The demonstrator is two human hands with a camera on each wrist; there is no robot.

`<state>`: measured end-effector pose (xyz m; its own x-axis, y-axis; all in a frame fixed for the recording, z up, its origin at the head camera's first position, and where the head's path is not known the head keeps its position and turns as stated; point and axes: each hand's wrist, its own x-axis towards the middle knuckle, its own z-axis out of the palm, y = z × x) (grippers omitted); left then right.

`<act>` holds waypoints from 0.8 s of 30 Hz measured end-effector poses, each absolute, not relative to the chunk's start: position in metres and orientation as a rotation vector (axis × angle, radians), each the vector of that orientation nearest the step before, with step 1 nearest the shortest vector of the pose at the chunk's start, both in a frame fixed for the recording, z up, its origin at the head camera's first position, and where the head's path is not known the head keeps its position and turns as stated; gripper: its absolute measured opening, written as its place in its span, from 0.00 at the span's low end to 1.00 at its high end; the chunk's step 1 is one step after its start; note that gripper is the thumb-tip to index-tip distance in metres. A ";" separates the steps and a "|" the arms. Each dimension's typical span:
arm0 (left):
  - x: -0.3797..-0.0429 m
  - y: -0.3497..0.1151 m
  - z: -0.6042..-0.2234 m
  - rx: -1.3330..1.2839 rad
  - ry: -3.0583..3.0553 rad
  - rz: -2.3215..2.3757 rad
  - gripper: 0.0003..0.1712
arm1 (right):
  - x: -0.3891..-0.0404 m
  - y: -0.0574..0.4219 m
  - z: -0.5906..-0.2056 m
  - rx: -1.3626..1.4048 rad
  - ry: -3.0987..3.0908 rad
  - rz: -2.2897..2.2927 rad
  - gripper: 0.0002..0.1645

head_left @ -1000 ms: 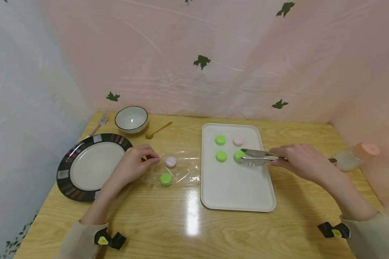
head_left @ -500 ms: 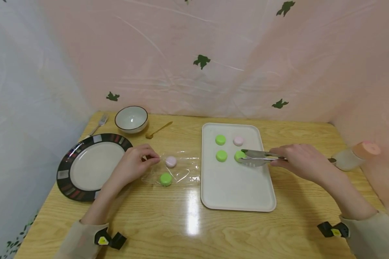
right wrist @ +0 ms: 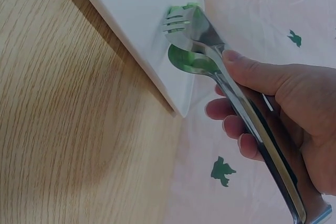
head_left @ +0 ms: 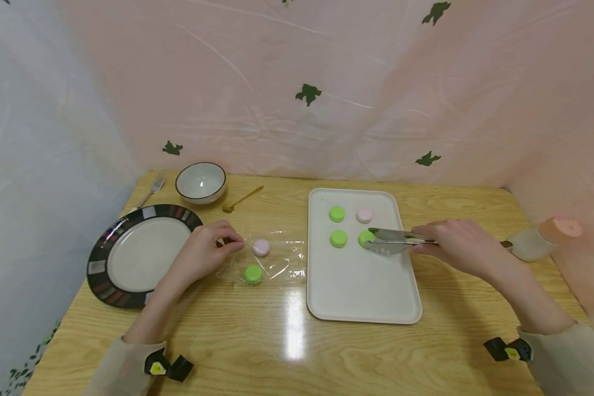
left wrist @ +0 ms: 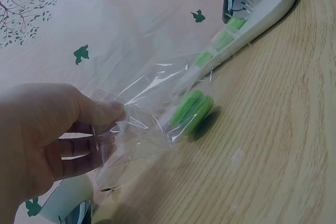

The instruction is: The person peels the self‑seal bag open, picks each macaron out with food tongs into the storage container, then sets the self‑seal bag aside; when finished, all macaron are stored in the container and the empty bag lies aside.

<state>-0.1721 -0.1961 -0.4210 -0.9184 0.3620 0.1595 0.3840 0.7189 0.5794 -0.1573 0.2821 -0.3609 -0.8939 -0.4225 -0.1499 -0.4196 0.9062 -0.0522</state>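
Observation:
My left hand [head_left: 200, 253] pinches the edge of a clear plastic bag [left wrist: 147, 98] lying on the table. Inside it sit a pink macaron [head_left: 260, 248] and a green macaron [head_left: 253, 274]. On the right, my right hand [head_left: 462, 247] grips metal serving tongs [right wrist: 236, 98] with one forked and one spoon-shaped end. Their tips are at a green macaron [head_left: 366, 238] on the white tray [head_left: 361, 291], partly covering it; whether they clasp it I cannot tell. Beside it on the tray are a pink macaron [head_left: 364, 215] and two more green macarons [head_left: 339, 238].
A dark-rimmed plate [head_left: 143, 256] stands by my left forearm. Behind it are a fork [head_left: 154, 186], a white bowl [head_left: 201, 182] and a small golden spoon [head_left: 242, 199]. A bottle with an orange cap [head_left: 539, 239] lies at the right, beyond my right hand.

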 end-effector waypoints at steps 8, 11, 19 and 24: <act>-0.172 -0.196 -0.422 -0.626 -2.880 -0.982 0.06 | -0.157 0.283 -0.361 -0.653 2.913 -0.025 0.21; -0.172 -0.196 -0.422 -0.625 -2.878 -0.981 0.05 | -0.157 0.283 -0.361 -0.656 2.913 -0.022 0.21; -0.172 -0.196 -0.422 -0.625 -2.877 -0.979 0.03 | -0.157 0.284 -0.362 -0.661 2.918 -0.030 0.21; -0.172 -0.196 -0.422 -0.626 -2.882 -0.983 0.03 | -0.157 0.284 -0.362 -0.649 2.912 -0.029 0.21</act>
<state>-0.1720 -0.1957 -0.4221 -0.9183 0.3630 0.1580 0.3838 0.7188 0.5797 -0.1573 0.2837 -0.3615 -0.8935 -0.4234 -0.1497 -0.4203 0.9058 -0.0531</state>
